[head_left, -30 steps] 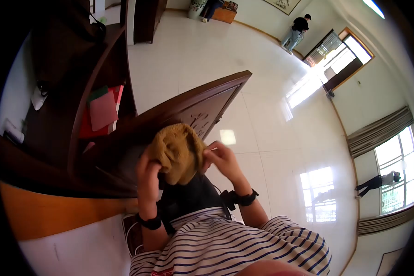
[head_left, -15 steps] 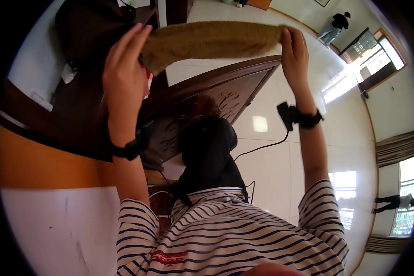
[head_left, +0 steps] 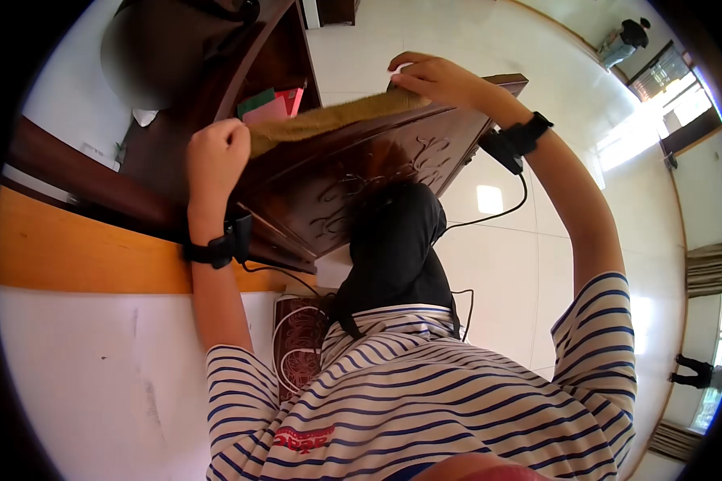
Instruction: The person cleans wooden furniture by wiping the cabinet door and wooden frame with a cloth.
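A mustard-brown cloth (head_left: 337,117) spans the space between the two hands as a long, narrow band, one end at each. The left hand (head_left: 219,152) is closed in a fist around the near end, its fingers folded. The right hand (head_left: 431,78) is bent at the wrist and grips the opposite end between thumb and fingers; the exact contact there is partly hidden.

Below the cloth and between the forearms stands a dark wooden door (head_left: 369,176), swung open and carved with a branching plant motif. The upper edge of the door runs close beneath the cloth in this view; whether the two touch cannot be told. Beyond the left hand, a cabinet compartment contains flat red, pink and green items (head_left: 273,107), partly covered by the cloth. A dark bag (head_left: 156,52) rests farther beyond the same hand.

Each wrist bears a black strap: the left strap (head_left: 215,248) lies just behind its hand, and the right strap (head_left: 521,140) carries a dark block with a cable (head_left: 501,213). Well beyond the right hand, a person in a black top (head_left: 624,42) stands near an open doorway.
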{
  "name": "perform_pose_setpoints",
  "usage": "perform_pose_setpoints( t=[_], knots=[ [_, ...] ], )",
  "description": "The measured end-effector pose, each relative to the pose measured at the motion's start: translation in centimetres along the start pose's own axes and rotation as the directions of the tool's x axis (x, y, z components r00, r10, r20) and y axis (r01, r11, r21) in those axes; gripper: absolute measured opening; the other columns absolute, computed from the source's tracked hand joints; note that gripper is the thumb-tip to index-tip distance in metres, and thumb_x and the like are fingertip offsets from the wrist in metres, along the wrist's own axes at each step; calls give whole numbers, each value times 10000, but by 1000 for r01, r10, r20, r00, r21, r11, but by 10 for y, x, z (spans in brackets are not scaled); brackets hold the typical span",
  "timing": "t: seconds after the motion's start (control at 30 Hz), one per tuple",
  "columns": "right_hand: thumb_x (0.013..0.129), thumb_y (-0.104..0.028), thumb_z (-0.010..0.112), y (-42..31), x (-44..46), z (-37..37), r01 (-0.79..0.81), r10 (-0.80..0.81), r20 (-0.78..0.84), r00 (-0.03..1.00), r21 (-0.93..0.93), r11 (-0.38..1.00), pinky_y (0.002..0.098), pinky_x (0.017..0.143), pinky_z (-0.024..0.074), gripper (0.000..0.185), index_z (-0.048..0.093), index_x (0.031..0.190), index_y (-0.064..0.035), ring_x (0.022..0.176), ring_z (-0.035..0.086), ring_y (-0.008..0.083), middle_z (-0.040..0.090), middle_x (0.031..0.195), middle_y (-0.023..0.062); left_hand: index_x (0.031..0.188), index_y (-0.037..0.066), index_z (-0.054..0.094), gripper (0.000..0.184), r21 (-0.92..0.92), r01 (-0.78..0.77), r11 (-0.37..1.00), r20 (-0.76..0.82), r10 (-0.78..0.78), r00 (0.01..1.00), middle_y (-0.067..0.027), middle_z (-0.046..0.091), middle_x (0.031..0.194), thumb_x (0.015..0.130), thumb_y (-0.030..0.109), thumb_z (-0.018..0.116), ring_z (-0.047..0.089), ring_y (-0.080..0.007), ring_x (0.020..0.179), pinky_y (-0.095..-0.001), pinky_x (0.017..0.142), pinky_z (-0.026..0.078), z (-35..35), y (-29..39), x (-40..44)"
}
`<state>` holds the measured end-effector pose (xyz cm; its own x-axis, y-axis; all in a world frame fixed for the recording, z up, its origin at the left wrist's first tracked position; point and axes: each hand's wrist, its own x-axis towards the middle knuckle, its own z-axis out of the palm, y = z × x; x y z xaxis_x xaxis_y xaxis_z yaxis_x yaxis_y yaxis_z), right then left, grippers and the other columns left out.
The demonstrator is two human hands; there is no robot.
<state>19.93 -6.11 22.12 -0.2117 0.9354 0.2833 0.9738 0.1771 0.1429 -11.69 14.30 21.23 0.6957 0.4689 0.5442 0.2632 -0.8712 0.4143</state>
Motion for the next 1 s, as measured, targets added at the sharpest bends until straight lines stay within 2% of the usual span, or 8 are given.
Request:
perform_pose_setpoints(
  t=[0.03,0.07,0.2,0.27,0.47,0.73,0.8,1.0],
  knots=[
    [998,-256,492,-6,8,1,-238,209,117,971,379,894,349,977,443,295,632,1149,-45,1075,578,303,614,1160,141,893,14,678,206,-26,-22,999,40,23,999,-164,682,870,839,136,521,649,-371,852,-381,726,518,4,-2,1],
    [945,-571,463,-16,13,4,-376,285,250,925,498,781,397,988,426,583,656,1141,-58,1114,573,361,630,1173,194,908,35,681,233,-33,-46,998,66,48,997,-178,671,898,846,175,506,644,-380,862,-409,732,512,11,-1,0],
    [816,-789,426,-58,62,3,-623,462,526,714,177,762,398,1003,414,847,662,1163,-53,1175,540,387,622,1211,213,901,35,686,323,-272,54,961,62,-38,997,-199,662,849,914,290,488,638,-403,833,-443,724,509,37,26,-2],
    [761,-896,270,-57,82,22,-594,424,615,665,90,800,440,972,423,1010,698,1105,-47,1160,559,400,644,1164,229,887,30,686,386,-65,122,990,206,-106,973,-217,647,814,934,345,469,633,-418,814,-456,712,505,37,45,0],
    [802,-845,289,-57,85,25,-566,351,591,726,223,793,442,982,421,976,713,1064,-5,1108,578,410,642,1149,255,829,9,700,531,263,162,951,469,-273,840,-270,621,755,944,463,450,625,-456,792,-487,701,505,46,40,19],
    [885,-657,368,-64,69,39,-492,419,398,816,99,865,452,773,517,669,731,988,-105,829,666,366,714,996,109,888,3,710,544,410,307,859,247,-429,869,-281,651,877,945,457,416,615,-467,923,-505,851,484,68,51,17],
    [928,-553,397,-62,57,35,-251,235,213,948,50,967,423,704,529,504,738,933,-183,766,669,335,721,917,77,909,14,714,541,433,348,832,202,-465,862,-272,660,893,946,458,407,618,-470,924,-508,854,483,72,55,13],
    [946,-461,425,-23,37,51,-172,167,39,985,183,968,439,699,522,378,730,951,-237,775,658,353,704,822,111,843,20,708,520,478,279,833,136,-383,914,-257,672,883,947,408,378,645,-461,831,-533,783,509,90,72,16]
  ],
)
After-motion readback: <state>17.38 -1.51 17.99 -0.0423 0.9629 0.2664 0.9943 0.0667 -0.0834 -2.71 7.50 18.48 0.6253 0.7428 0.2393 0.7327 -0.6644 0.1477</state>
